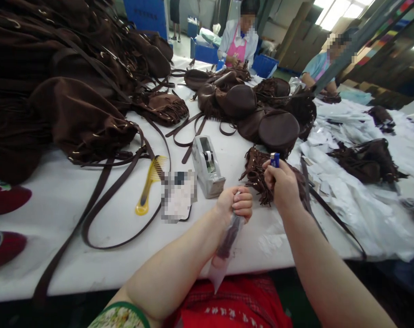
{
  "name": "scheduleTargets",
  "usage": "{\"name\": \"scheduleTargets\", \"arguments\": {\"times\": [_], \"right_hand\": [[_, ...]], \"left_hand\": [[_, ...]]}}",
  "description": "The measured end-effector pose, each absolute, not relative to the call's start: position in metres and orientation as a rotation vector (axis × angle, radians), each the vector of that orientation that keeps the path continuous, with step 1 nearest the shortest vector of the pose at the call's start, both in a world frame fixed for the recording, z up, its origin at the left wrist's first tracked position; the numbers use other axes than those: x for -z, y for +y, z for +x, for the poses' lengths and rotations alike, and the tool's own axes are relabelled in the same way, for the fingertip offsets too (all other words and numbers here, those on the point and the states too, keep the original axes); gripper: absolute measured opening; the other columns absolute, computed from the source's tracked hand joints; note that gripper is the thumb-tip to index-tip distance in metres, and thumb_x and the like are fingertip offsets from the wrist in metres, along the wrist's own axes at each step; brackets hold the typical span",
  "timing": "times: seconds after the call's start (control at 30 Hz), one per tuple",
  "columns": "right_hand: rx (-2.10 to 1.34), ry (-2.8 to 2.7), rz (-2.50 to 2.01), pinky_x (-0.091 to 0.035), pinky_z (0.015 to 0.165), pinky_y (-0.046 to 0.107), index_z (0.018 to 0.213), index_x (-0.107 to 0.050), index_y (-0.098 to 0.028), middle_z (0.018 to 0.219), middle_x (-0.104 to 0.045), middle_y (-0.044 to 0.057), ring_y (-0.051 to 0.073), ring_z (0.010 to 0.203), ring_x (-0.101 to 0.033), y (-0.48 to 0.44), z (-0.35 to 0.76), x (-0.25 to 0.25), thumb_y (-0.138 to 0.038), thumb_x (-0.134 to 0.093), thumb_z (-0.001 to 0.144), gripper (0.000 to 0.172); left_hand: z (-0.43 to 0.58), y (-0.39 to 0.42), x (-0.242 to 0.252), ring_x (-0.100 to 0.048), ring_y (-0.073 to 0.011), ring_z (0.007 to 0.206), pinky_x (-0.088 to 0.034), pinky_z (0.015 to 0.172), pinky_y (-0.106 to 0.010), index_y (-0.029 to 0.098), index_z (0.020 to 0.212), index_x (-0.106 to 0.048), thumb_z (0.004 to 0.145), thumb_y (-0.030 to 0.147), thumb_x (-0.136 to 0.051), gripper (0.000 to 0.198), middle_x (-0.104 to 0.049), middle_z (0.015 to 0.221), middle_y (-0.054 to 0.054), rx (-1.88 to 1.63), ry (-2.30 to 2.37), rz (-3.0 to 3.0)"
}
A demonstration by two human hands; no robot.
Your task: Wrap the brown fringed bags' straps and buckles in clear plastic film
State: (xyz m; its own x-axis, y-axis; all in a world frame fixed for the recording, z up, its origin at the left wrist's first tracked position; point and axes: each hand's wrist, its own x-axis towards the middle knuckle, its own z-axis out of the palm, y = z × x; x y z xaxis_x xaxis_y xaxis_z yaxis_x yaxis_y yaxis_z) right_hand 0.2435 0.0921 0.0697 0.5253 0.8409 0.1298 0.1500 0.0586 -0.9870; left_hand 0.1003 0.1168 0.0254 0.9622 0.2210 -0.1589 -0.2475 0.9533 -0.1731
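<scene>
My left hand [239, 204] is closed around a dark brown piece wrapped in translucent plastic [229, 239], whose lower end hangs over the table's front edge. What the wrapped piece is, I cannot make out. In my right hand [282, 181] is a blue lighter [275, 160], its metal top upward; no flame shows. Just behind and below that hand lies a fringed brown bag [256, 175], partly hidden by the hand and forearm. A grey tape dispenser [207, 171] stands beyond my left hand. Left of it are a phone [179, 198] and a yellow comb [147, 187].
Brown bags pile high on the left [84, 114], with long straps [90, 228] trailing over the white table [131, 259]. More bags [241, 102] lie at the centre back. White plastic sheets [347, 182] cover the right side. Two co-workers [239, 43] are across the table.
</scene>
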Motion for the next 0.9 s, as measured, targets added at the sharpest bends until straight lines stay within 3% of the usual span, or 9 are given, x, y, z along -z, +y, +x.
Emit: {"name": "scheduleTargets", "arguments": {"times": [0.1,0.17,0.37,0.63,0.8,0.9], "right_hand": [[-0.865,-0.691,-1.461,-0.016,0.034,0.02,0.059,-0.049,-0.019,0.045,-0.033,-0.007,0.006,0.037,-0.025,0.058,0.227,-0.041,-0.062,-0.048,0.082,0.048],[-0.982,-0.556,-1.485,-0.013,0.033,0.02,0.054,-0.04,-0.02,0.044,-0.03,-0.008,0.005,0.036,-0.021,0.048,0.218,-0.025,-0.068,-0.048,0.079,0.055],[-0.991,-0.321,-1.602,-0.017,0.033,0.02,0.058,-0.044,-0.021,0.043,-0.033,-0.008,0.006,0.034,-0.026,0.049,0.208,0.0,-0.069,-0.054,0.073,0.052],[-0.822,-0.481,-1.748,-0.035,0.043,0.026,0.064,-0.058,-0.02,0.047,-0.053,-0.003,0.016,0.05,-0.051,0.052,0.211,0.007,-0.072,-0.048,0.074,0.054],[-0.812,-0.535,-1.785,-0.035,0.044,0.027,0.067,-0.06,-0.019,0.049,-0.056,-0.002,0.017,0.052,-0.053,0.053,0.213,0.01,-0.074,-0.046,0.075,0.057],[-0.806,-0.568,-1.773,-0.031,0.041,0.027,0.063,-0.056,-0.02,0.045,-0.05,-0.003,0.014,0.045,-0.047,0.047,0.214,0.007,-0.075,-0.044,0.077,0.058]], "left_hand": [[0.101,0.116,-0.027,-0.025,-0.004,0.025,-0.01,0.029,-0.015,0.018,0.063,-0.034,0.085,0.009,-0.04,0.025,-0.023,0.041,0.009,-0.228,0.15,-0.203],[0.102,0.116,-0.027,-0.026,-0.0037,0.025,-0.01,0.029,-0.014,0.018,0.063,-0.034,0.086,0.01,-0.039,0.025,-0.023,0.041,0.009,-0.22,0.15,-0.204],[0.104,0.114,-0.027,-0.024,-0.0037,0.024,-0.009,0.028,-0.014,0.018,0.063,-0.036,0.089,0.013,-0.038,0.026,-0.022,0.041,0.009,-0.201,0.177,-0.156],[0.105,0.112,-0.029,-0.025,-0.0042,0.024,-0.009,0.027,-0.015,0.018,0.063,-0.037,0.09,0.015,-0.037,0.027,-0.022,0.041,0.009,-0.191,0.186,-0.181],[0.104,0.112,-0.028,-0.021,-0.0041,0.025,-0.009,0.028,-0.015,0.018,0.063,-0.037,0.089,0.015,-0.037,0.026,-0.021,0.042,0.009,-0.192,0.208,-0.141],[0.104,0.113,-0.027,-0.02,-0.0043,0.026,-0.009,0.029,-0.015,0.018,0.064,-0.037,0.09,0.015,-0.036,0.026,-0.021,0.043,0.009,-0.193,0.198,-0.12]]}}
